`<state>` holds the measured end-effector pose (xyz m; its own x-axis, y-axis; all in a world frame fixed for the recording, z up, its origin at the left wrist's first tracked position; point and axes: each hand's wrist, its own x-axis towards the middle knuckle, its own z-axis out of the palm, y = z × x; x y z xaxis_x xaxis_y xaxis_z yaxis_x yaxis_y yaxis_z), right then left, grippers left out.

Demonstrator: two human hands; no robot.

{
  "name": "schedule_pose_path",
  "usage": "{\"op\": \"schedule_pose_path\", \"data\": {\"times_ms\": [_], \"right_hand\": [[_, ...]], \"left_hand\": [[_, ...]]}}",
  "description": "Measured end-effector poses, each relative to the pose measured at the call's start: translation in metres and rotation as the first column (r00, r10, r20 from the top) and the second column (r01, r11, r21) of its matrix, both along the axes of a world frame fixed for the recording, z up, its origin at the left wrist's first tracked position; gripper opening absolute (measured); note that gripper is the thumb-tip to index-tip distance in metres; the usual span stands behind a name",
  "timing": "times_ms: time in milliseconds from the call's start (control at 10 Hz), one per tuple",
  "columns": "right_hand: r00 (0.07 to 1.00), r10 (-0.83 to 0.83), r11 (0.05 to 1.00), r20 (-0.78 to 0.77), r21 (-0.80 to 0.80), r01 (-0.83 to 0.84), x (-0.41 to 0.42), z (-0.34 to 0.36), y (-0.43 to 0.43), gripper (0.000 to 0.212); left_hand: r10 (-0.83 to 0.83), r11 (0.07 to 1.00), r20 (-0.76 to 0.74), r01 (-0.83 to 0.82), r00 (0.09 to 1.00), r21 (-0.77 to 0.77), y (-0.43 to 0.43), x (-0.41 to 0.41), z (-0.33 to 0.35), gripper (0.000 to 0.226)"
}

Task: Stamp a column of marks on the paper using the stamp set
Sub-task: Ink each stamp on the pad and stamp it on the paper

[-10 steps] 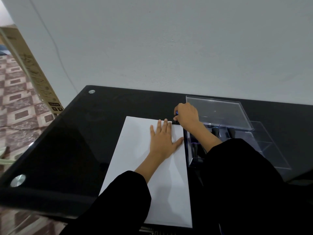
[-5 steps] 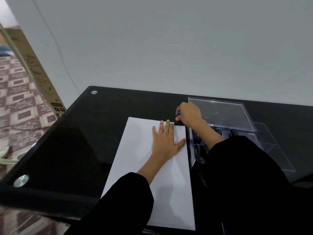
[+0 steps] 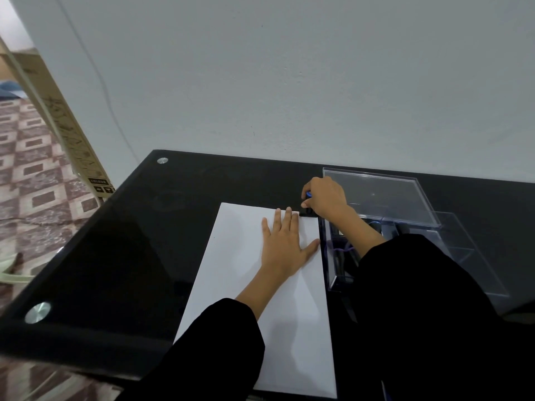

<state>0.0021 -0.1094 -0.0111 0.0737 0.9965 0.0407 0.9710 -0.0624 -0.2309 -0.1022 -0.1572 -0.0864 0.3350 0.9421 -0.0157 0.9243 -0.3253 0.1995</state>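
The left hand (image 3: 285, 244) lies flat on the white paper (image 3: 240, 256). Its fingers are straight and a little spread, and the thumb points out to the right, near the paper's right edge. It holds nothing; it just rests on the sheet, up near the far end.

The right hand (image 3: 325, 198) is curled tight round a small stamp (image 3: 307, 195). Only a bit of blue shows between the fingers at the top, and a dark bottom part peeks out below. That dark part sits right at the far right corner of the paper. I cannot tell if it is pushed down onto the sheet or just touching it.

The paper lies long-ways on the black shiny table (image 3: 130, 256). Just beside its right edge is the clear plastic box (image 3: 333, 273) of the stamp set, with its lid (image 3: 376, 195) open toward the wall. Dark things lie inside it, partly hidden by the right arm's black sleeve (image 3: 419, 314)
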Motion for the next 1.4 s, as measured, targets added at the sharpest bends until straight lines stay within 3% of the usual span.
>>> {"op": "schedule_pose_path", "data": {"times_ms": [300, 500, 600, 700, 800, 1000, 1200, 1300, 1400], "right_hand": [[1.0, 0.006, 1.0, 0.001, 0.006, -0.006, 0.002, -0.004, -0.002, 0.024], [0.999, -0.01, 1.0, 0.03, -0.014, 0.01, 0.002, -0.005, -0.006, 0.024], [0.999, -0.044, 0.999, 0.002, 0.009, 0.044, 0.008, -0.001, -0.007, 0.025], [0.992, -0.076, 0.991, -0.098, 0.103, 0.086, 0.018, 0.01, -0.012, 0.026], [0.981, -0.072, 0.98, -0.182, 0.169, 0.103, 0.028, 0.023, -0.015, 0.026], [0.963, -0.066, 0.976, -0.261, 0.186, 0.117, 0.043, 0.033, -0.027, 0.022], [0.953, -0.094, 0.969, -0.287, 0.194, 0.154, 0.078, 0.053, -0.057, 0.021], [0.94, -0.15, 0.96, -0.308, 0.183, 0.214, 0.105, 0.067, -0.071, 0.028], [0.925, -0.186, 0.956, -0.33, 0.155, 0.247, 0.13, 0.077, -0.085, 0.032]], "left_hand": [[-0.003, 1.0, 0.031, 0.003, 1.0, 0.008, 0.002, -0.001, -0.004, 0.085], [0.044, 0.999, 0.111, -0.047, 0.993, 0.026, 0.0, 0.001, -0.003, 0.114], [0.054, 0.998, 0.134, -0.058, 0.99, 0.025, -0.003, 0.001, 0.001, 0.11], [0.048, 0.998, 0.119, -0.053, 0.992, 0.032, -0.003, -0.001, 0.002, 0.086], [0.049, 0.997, 0.091, -0.055, 0.995, 0.059, -0.004, -0.002, 0.002, 0.078], [0.054, 0.997, 0.099, -0.06, 0.994, 0.052, -0.003, -0.002, 0.001, 0.075], [0.023, 0.996, 0.375, -0.054, 0.927, 0.07, -0.004, 0.008, 0.019, 0.059], [-0.096, 0.983, 0.452, 0.013, 0.887, 0.183, -0.011, 0.026, 0.042, 0.055], [-0.198, 0.965, 0.438, 0.096, 0.877, 0.244, -0.02, 0.051, 0.065, 0.065]]}}
